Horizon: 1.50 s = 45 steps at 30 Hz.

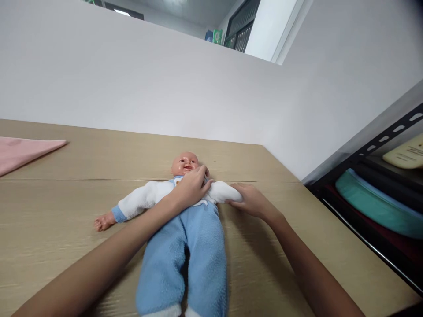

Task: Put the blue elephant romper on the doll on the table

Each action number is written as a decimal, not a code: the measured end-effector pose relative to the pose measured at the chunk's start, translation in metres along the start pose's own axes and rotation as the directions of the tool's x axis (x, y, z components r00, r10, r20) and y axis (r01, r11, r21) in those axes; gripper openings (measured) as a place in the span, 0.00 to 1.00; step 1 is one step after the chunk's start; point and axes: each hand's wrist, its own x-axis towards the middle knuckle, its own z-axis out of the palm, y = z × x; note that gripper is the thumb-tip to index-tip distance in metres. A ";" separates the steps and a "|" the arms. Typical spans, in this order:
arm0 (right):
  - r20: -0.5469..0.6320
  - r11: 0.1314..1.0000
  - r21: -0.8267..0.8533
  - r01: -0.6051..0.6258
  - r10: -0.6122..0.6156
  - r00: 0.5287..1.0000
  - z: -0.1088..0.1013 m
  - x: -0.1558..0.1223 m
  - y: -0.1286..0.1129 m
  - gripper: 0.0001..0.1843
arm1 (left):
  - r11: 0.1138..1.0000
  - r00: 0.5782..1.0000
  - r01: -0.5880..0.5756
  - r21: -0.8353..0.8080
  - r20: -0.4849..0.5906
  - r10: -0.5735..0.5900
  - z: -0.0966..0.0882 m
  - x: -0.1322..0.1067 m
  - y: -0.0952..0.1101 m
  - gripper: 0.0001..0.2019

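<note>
A baby doll point(187, 164) lies face up on the wooden table, dressed in a fleece outfit with blue trousers point(201, 246) and white sleeves. Across its chest reaches my left hand point(191, 187), fingers curled around the clothing at the shoulder beside the neck; the fingertips are partly hidden. My right hand point(253, 200) is closed around the lower end of the white sleeve point(224, 192) on the right, and the doll's hand on that side is out of sight. On the left, the doll's other arm point(137, 200) stretches out with its bare hand on the table.
A pink cloth point(26, 152) lies at the table's point(115, 154) left side. Behind rises a white wall point(148, 88). A black metal shelf point(366, 149) stands at the right, holding a teal item point(376, 202) and a cream-coloured bottle point(406, 152).
</note>
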 end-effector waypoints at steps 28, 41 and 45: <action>-0.127 0.488 0.873 0.003 0.222 0.967 0.083 -0.003 -0.076 0.23 | 0.983 0.953 0.100 -0.156 -0.268 -0.140 -0.037 -0.128 -0.049 0.10; -0.025 0.559 0.821 -0.117 0.240 0.970 0.080 -0.018 -0.072 0.19 | 0.829 0.850 0.527 -0.190 0.132 -0.510 -0.061 -0.141 -0.023 0.22; 0.090 0.086 0.988 -0.127 0.341 0.936 0.088 -0.016 -0.077 0.24 | 0.560 0.801 0.530 -0.637 0.159 -0.577 -0.048 -0.141 -0.028 0.16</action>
